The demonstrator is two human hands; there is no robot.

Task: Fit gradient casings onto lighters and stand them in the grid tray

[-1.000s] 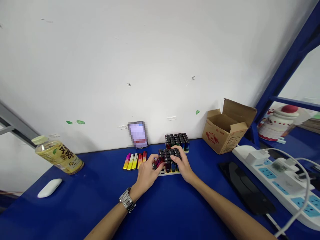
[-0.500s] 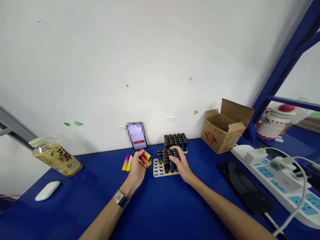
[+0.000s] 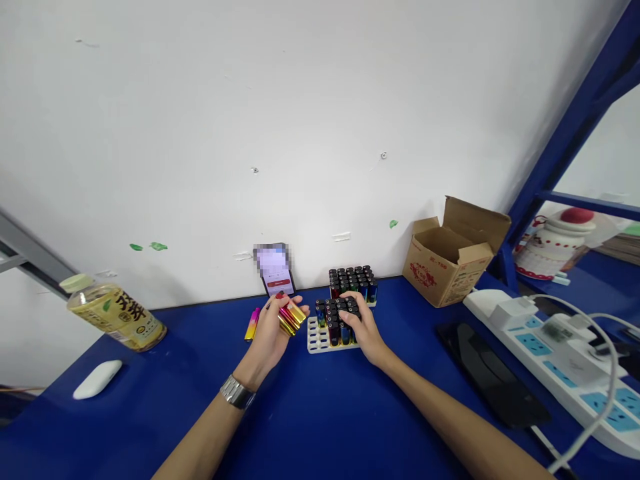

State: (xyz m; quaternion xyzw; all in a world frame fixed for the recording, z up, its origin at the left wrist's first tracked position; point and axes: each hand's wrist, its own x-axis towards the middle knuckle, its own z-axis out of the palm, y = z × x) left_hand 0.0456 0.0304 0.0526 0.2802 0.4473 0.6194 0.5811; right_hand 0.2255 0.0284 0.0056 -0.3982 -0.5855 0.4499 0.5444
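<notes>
My left hand point(image 3: 270, 333) is closed round several shiny pink, red and gold batteries point(image 3: 291, 317), which stick out past the fingers to the right. Just left of it a pink-and-yellow battery point(image 3: 253, 325) lies on the blue table. My right hand point(image 3: 364, 332) curls over the right side of the front group of dark-topped batteries point(image 3: 334, 320), fingers on their tops. These stand upright in a white rack point(image 3: 318, 348) with bare holes at its left end. Behind it, a second group of upright batteries point(image 3: 350, 275) fills another rack.
A phone point(image 3: 277, 270) leans on the wall. At the right are an open cardboard box point(image 3: 433, 267), a black phone point(image 3: 493, 373) and a power strip point(image 3: 550, 373) with cables. A drink bottle point(image 3: 117, 313) and a white mouse-like object point(image 3: 97, 380) are at the left.
My left hand has shifted slightly left and turned, and the batteries in it are more fanned out. One of the two loose batteries beside it no longer shows. My right hand stays in place.
</notes>
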